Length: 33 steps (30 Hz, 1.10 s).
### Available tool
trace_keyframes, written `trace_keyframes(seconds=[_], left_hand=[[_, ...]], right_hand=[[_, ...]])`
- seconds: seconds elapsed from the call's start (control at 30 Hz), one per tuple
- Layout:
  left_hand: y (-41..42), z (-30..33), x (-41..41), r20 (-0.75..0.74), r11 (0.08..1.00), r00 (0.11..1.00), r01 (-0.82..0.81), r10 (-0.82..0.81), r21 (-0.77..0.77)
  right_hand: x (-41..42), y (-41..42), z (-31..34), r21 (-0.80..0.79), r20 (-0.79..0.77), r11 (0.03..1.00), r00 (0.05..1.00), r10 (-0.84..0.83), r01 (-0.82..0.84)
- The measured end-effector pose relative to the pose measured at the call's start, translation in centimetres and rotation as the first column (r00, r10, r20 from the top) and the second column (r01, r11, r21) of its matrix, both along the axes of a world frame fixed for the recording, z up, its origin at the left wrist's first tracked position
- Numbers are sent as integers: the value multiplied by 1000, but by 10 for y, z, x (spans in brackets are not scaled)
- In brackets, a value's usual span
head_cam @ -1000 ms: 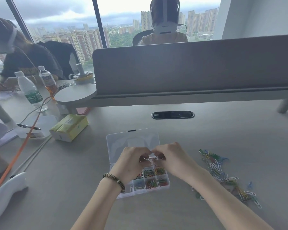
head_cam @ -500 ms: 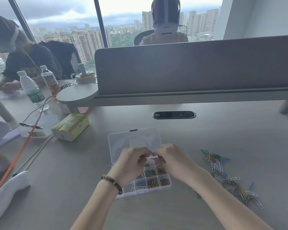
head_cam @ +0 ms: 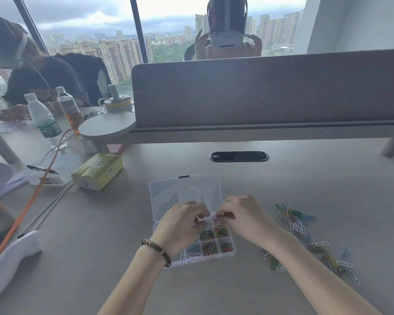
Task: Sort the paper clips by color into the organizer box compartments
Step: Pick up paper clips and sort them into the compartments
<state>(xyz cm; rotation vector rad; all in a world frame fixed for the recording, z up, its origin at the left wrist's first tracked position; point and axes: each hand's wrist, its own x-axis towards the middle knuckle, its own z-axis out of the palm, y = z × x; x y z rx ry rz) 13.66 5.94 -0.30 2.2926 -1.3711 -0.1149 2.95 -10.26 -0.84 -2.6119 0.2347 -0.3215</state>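
A clear plastic organizer box [head_cam: 210, 258] lies open on the desk, its lid [head_cam: 168, 194] folded back flat. Its compartments hold sorted paper clips in white, green, yellow, red and mixed colours. My left hand [head_cam: 180, 226] and my right hand [head_cam: 243, 218] meet above the box's far compartments, fingertips together. Between them they pinch small paper clips [head_cam: 215, 216], one reddish. A loose pile of paper clips [head_cam: 305, 237] in several colours spreads on the desk right of the box, behind my right forearm.
A yellow tissue pack [head_cam: 98, 170] lies left of the box. Farther left are a pen [head_cam: 41, 169], two bottles [head_cam: 46, 120], an orange cable [head_cam: 30, 201] and a white device [head_cam: 7, 262]. A grey divider [head_cam: 268, 92] bounds the desk's far side. Two people sit beyond.
Both hands stay joined over the box, fingers working slightly at the clips. The person behind the divider has raised both hands to the headset.
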Motion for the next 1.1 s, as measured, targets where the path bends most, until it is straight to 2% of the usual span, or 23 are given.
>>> trace_keyframes(seconds=[0.4,0.5,0.73,0.9,1.0,1.1], left_hand=[[-2,0,-6,38,997,999,27,-24,-75],[0,1,-6,29,998,1000,13,-11,-63],[-2,-4,-12,45,993,992,117,-118,19],[-3,-3,-12,86,998,996,39,-34,-48],[-2,-2,-12,78,999,996,33,-32,-12],[-1,-2,-14,59,999,997,46,-46,5]], right_hand=[[4,5,-1,-20,19,998,998,63,-63],[5,8,0,-1,27,1000,999,30,-30],[2,5,-5,21,80,997,994,-80,79],[-4,2,-6,5,44,996,996,-84,83],[-5,3,-6,88,19,994,998,-61,59],[-5,2,-7,100,47,991,995,-93,88]])
